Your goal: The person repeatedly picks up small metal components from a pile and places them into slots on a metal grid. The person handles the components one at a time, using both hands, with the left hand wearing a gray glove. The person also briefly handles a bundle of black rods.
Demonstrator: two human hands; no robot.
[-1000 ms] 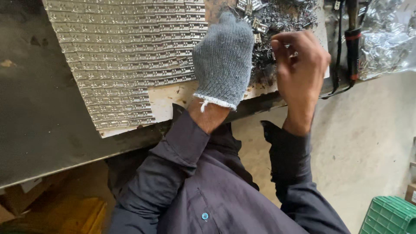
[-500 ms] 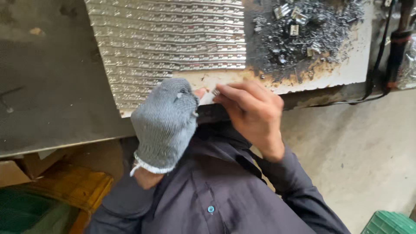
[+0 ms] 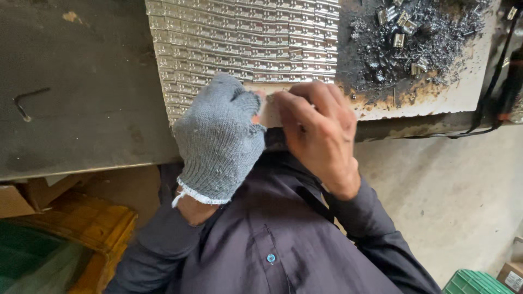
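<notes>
My left hand (image 3: 219,139), in a grey knit glove with cut fingertips, rests at the near edge of a pale board (image 3: 468,92). My bare right hand (image 3: 318,130) sits beside it, fingers curled, pinching a small metal piece (image 3: 271,99) together with the left fingertips. Just beyond both hands lie several neat rows of small shiny metal clips (image 3: 245,43) laid on the board. What exactly sits between the fingertips is mostly hidden.
A heap of dark metal shavings with loose clips (image 3: 419,38) lies at the board's far right. A hex key (image 3: 24,103) lies on the dark bench (image 3: 81,109) at left. Black cable (image 3: 490,92) at right. Yellow crate (image 3: 92,228) and green crate (image 3: 474,283) below.
Both hands have come down from the shavings heap to the near edge of the board, and now meet at the end of the clip rows. The view has shifted left.
</notes>
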